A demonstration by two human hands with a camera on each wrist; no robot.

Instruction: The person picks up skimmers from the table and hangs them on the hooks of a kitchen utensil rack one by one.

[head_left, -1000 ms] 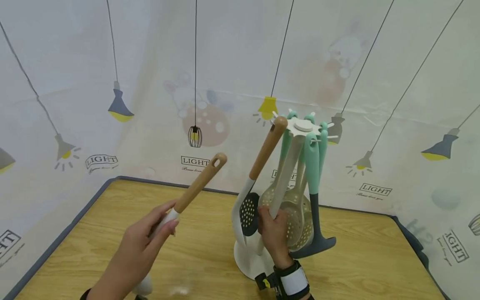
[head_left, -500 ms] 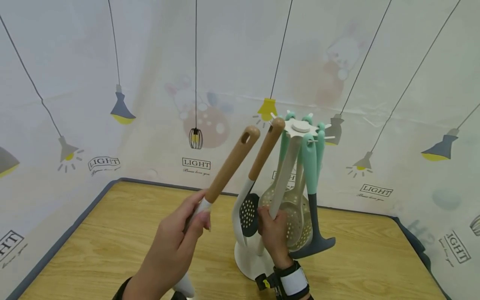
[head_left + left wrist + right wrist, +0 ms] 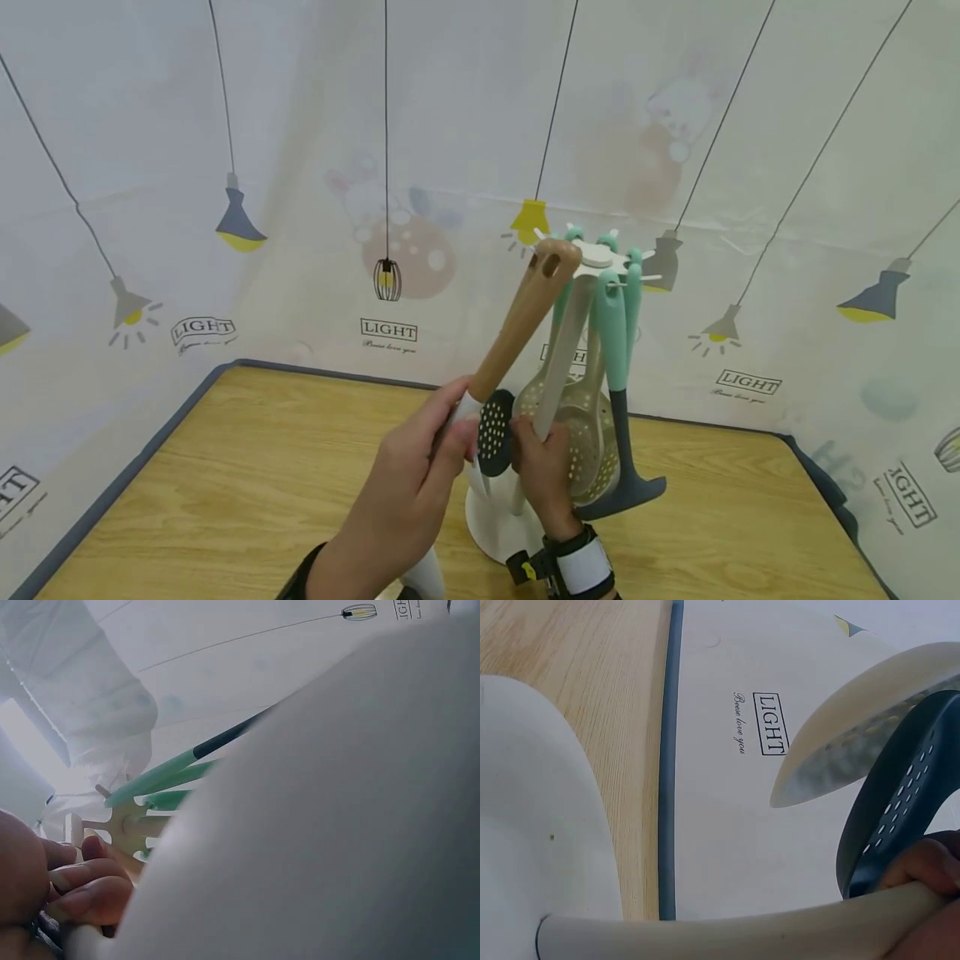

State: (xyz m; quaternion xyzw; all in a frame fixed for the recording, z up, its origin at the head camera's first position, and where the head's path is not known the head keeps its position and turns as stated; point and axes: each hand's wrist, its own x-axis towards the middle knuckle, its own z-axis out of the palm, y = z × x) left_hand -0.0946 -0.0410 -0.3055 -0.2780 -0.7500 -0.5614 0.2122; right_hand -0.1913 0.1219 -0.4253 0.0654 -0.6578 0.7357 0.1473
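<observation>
My left hand (image 3: 408,479) grips a wooden-handled kitchen utensil (image 3: 521,325) by its white neck. The handle tilts up to the right, its holed end beside the rack's top. In the left wrist view the utensil's pale surface (image 3: 322,825) fills much of the frame; its head's shape cannot be told. My right hand (image 3: 546,475) holds the post (image 3: 561,367) of a white utensil rack. Its hooked top (image 3: 597,257) carries several mint-handled utensils (image 3: 613,333). Another wooden-handled utensil hangs at the rack's left, its handle mostly hidden behind the held one. Fingers (image 3: 926,866) wrap the post in the right wrist view.
The rack's round white base (image 3: 498,525) stands on a wood-grain table (image 3: 247,467). A dark perforated utensil head (image 3: 495,433) and beige perforated ones (image 3: 603,467) hang around the post. A patterned cloth wall (image 3: 450,125) rises behind the table's dark edge.
My left hand has carried the wooden-handled utensil rightward and up, from apart on the left until its handle overlaps the hanging one in view. My right hand stays on the post.
</observation>
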